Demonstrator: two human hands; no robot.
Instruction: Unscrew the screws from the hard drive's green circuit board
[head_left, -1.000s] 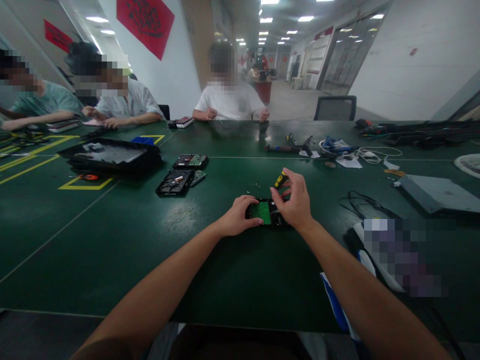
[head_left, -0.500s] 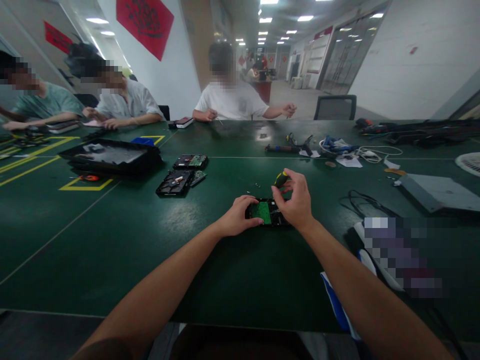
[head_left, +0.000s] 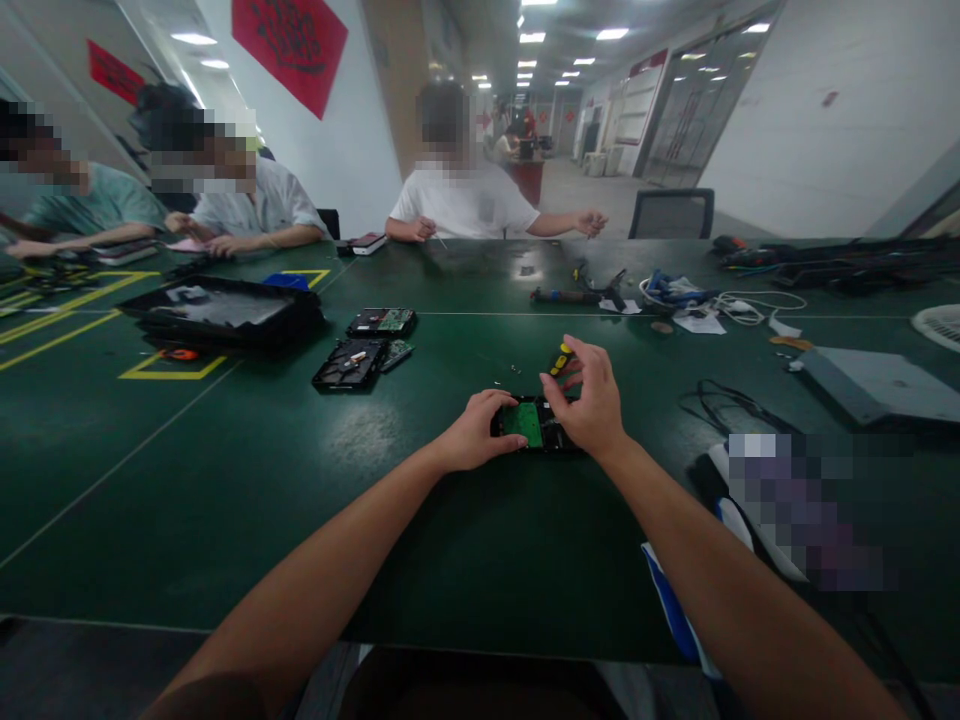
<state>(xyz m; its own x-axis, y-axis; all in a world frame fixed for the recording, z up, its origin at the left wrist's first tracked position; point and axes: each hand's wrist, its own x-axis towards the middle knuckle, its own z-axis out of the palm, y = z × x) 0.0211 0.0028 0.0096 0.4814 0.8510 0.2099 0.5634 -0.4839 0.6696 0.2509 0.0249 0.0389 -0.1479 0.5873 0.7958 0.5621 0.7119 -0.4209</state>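
Note:
A black hard drive with a green circuit board (head_left: 525, 424) lies flat on the green table in front of me. My left hand (head_left: 484, 430) grips its left end, fingers at the far edge and thumb at the near edge. Above the drive's right part, my right hand (head_left: 589, 395) pinches the yellow-and-black handle of a screwdriver (head_left: 560, 359), held tilted. My right hand hides the screwdriver's tip and the drive's right end. Several tiny screws (head_left: 515, 370) lie just beyond the drive.
Other drives (head_left: 349, 364) lie to the left, near a black tray (head_left: 217, 310). At right are a grey metal box (head_left: 885, 385), cables (head_left: 742, 305) and a blurred-out object (head_left: 795, 510). Across the table sits a person in white (head_left: 465, 200); two others sit at far left.
The screwdriver handle has turned slightly in my right hand, showing more yellow. My left hand and the hard drive stay in place. The person across has shifted a hand slightly rightward.

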